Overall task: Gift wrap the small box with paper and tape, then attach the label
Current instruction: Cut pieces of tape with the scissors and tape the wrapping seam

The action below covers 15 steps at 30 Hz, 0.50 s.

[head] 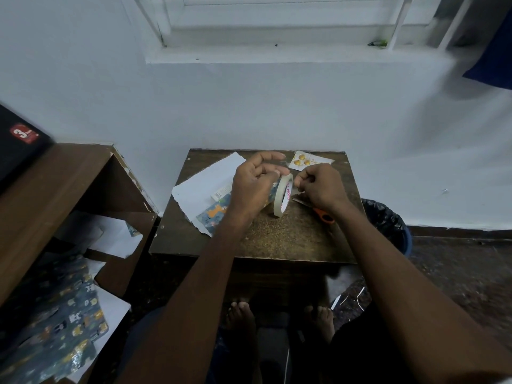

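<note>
A roll of clear tape (283,195) stands on edge in the middle of the small brown table (291,239). My left hand (253,184) grips the roll at its top from the left. To the roll's right, my right hand (318,187) has curled fingers that pinch the tape's thin loose end. The small white box (219,193) peeks out beneath my left hand. It lies on the wrapping paper (207,178), which is white side up with a blue patterned corner (212,216). The label (306,161) with gold ornaments lies at the table's far edge.
Orange-handled scissors (322,214) lie under my right wrist. A brown shelf (69,176) to the left holds more patterned paper (61,322) and a black box (22,139). A bin with a black bag (388,225) stands right of the table. A white wall lies behind.
</note>
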Available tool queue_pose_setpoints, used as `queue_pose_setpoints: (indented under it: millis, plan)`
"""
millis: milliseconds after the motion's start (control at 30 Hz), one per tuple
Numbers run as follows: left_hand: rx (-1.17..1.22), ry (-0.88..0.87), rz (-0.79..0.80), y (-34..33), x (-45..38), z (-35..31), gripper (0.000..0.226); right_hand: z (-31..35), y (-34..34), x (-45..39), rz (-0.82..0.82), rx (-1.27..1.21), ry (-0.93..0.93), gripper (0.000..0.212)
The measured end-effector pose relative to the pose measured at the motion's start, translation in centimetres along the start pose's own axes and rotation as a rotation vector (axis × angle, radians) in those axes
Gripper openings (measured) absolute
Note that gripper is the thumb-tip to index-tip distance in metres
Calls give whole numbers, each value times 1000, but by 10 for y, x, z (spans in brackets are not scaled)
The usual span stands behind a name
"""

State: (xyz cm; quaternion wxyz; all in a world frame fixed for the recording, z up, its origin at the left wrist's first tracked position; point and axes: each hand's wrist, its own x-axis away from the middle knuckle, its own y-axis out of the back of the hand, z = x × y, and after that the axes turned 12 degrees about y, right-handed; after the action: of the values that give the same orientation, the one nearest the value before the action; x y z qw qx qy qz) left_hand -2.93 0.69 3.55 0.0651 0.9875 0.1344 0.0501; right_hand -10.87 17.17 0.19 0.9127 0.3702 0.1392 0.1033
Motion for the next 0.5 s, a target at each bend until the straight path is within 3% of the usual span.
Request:
queue_pose_setpoints:
  millis: [133, 333, 500]
  plan:
    - [8, 7, -27, 0, -2, -1, 33, 6, -10, -19, -166, -152, -28, 20]
    - [73, 47, -65, 2, -13, -1, 30, 12, -23, -47, -275, -255, -58, 16]
    - [53, 64, -84, 9, -21, 3, 29, 3, -32, -72, -216, -161, 5, 22]
